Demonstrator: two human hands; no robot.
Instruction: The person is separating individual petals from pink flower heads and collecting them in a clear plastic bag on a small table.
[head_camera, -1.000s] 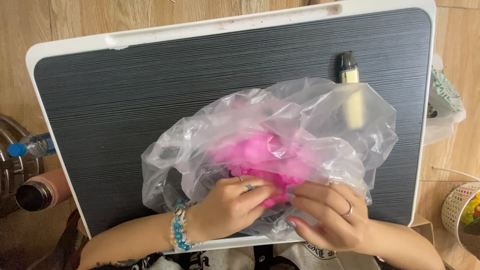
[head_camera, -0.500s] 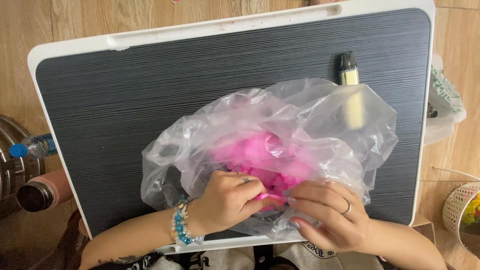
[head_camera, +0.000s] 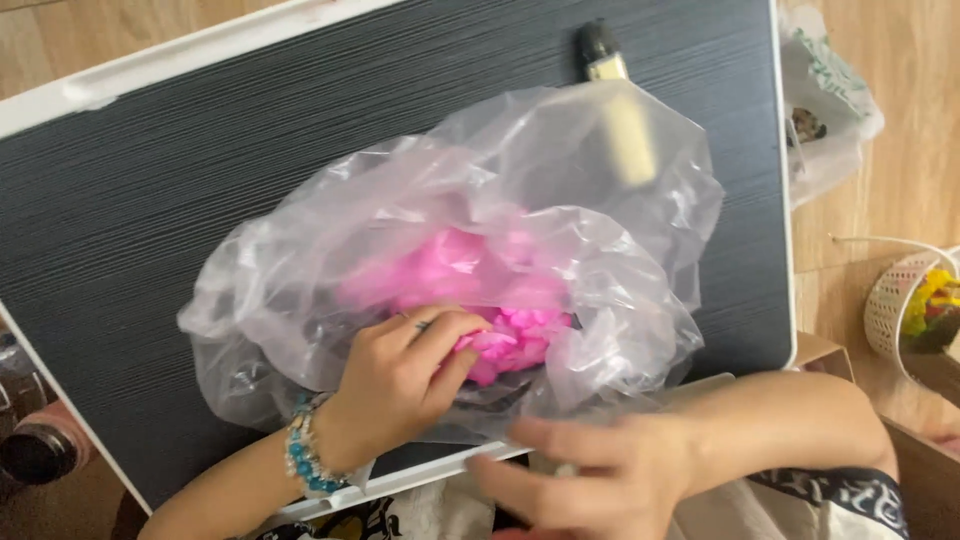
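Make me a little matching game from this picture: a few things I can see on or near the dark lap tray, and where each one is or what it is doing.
Things
1. left hand
2. right hand
3. clear plastic bag
4. woven basket

Places or states
A. on the wooden floor beyond the tray's right edge
B. blurred, at the tray's near edge, outside the bag
C. crumpled on the dark tray, pink pieces inside
D. reaching into the bag's mouth, fingers on the pink pieces

Pairs: 1-D, 2-B, 3-C, 4-A
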